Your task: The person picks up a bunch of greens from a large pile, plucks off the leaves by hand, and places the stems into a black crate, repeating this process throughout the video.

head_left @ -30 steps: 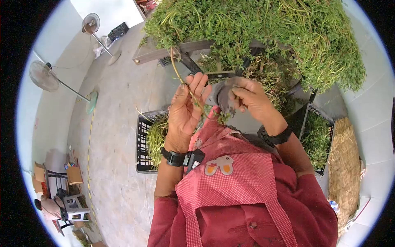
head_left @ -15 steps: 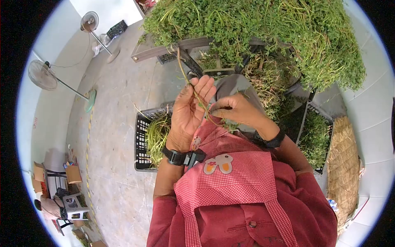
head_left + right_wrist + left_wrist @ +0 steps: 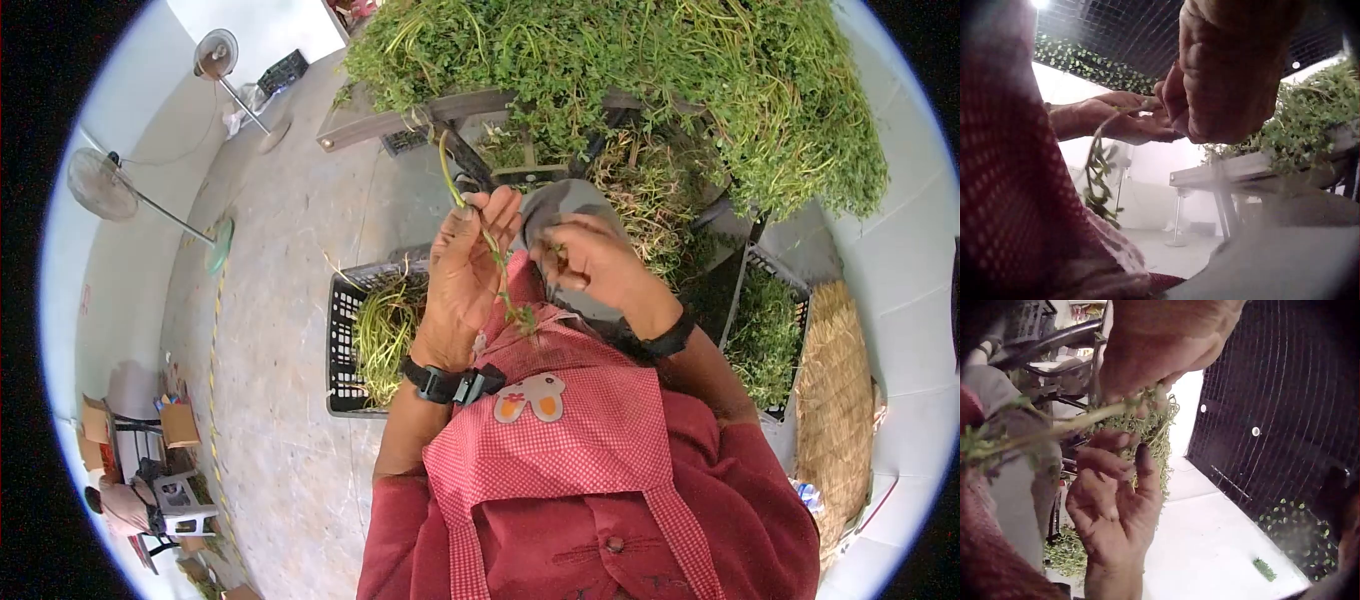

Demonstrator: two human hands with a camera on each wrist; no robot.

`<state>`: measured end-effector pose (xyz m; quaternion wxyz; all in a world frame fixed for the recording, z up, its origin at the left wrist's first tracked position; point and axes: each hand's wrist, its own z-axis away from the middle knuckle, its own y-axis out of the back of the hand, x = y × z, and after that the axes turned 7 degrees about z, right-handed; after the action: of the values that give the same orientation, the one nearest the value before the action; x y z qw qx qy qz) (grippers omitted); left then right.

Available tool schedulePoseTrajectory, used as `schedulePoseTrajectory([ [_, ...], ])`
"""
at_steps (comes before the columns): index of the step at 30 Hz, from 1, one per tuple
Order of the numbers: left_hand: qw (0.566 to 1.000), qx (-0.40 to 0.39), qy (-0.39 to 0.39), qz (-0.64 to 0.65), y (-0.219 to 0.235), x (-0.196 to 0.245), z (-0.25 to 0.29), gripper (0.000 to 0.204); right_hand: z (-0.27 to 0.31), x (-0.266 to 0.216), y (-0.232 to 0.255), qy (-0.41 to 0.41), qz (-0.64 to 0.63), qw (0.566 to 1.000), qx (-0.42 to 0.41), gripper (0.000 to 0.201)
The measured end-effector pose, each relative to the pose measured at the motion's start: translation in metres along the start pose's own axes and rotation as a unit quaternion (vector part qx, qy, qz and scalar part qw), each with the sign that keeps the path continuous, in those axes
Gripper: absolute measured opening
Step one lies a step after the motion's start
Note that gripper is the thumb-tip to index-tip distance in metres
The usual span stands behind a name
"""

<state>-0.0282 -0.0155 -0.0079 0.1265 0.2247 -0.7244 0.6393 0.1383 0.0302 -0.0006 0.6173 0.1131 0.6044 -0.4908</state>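
My left hand [image 3: 462,275] pinches a long thin plant stem [image 3: 447,172] between thumb and fingers, its palm turned up. The bare end of the stem points up towards the table, while a small leafy tip [image 3: 523,318] hangs down before the apron. Just to the right, my right hand [image 3: 605,268] is apart from the stem, fingers curled, with a small greenish scrap [image 3: 557,254] at the fingertips. In the left wrist view the right hand [image 3: 1116,515] shows its palm side and a dark-stained thumb. Leaves [image 3: 1099,187] droop from the stem in the right wrist view.
A table [image 3: 375,125] ahead bears a big heap of green stems [image 3: 620,60]. By my left side stands a black crate [image 3: 342,350] of stems, by my right another crate [image 3: 800,310] of greens. A straw mat [image 3: 835,420] and standing fans [image 3: 105,185] are farther out.
My right hand moved in to the stem, then drew back to the right. The stem slid down through my left hand, so less of it stands above the fingers.
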Motion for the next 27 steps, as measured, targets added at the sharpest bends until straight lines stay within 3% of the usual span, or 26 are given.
schedulePoseTrajectory([
  [2, 1.000, -0.013, 0.000, -0.016, 0.002, -0.003, -0.002, 0.020, 0.001, 0.003, -0.007, 0.056, 0.096, 0.993, -0.037, 0.021],
  [4, 0.999, -0.025, -0.002, -0.033, 0.002, -0.003, -0.001, 0.020, -0.001, 0.004, -0.012, 0.056, 0.120, 0.990, -0.045, 0.023],
  [9, 0.999, -0.006, 0.009, -0.039, -0.005, -0.008, 0.003, 0.021, -0.004, 0.006, -0.018, 0.085, 0.239, 0.967, 0.011, 0.021],
  [16, 0.998, 0.005, -0.004, -0.057, 0.000, -0.009, 0.001, 0.021, -0.013, 0.013, -0.009, 0.097, 0.254, 0.961, 0.042, 0.018],
  [19, 0.999, -0.026, -0.023, -0.032, 0.000, -0.002, -0.002, 0.020, -0.016, 0.017, 0.003, 0.079, 0.183, 0.979, 0.042, 0.015],
  [21, 1.000, -0.006, -0.025, -0.010, 0.001, 0.002, -0.002, 0.019, -0.014, 0.017, 0.007, 0.032, -0.010, 0.999, -0.042, 0.015],
  [25, 1.000, 0.006, -0.017, -0.017, 0.003, -0.003, -0.002, 0.020, -0.005, 0.008, -0.007, 0.006, 0.042, 0.999, -0.028, 0.017],
  [27, 1.000, 0.004, -0.005, -0.021, 0.003, -0.007, -0.001, 0.021, -0.003, 0.007, -0.013, 0.041, 0.132, 0.989, -0.047, 0.021],
])
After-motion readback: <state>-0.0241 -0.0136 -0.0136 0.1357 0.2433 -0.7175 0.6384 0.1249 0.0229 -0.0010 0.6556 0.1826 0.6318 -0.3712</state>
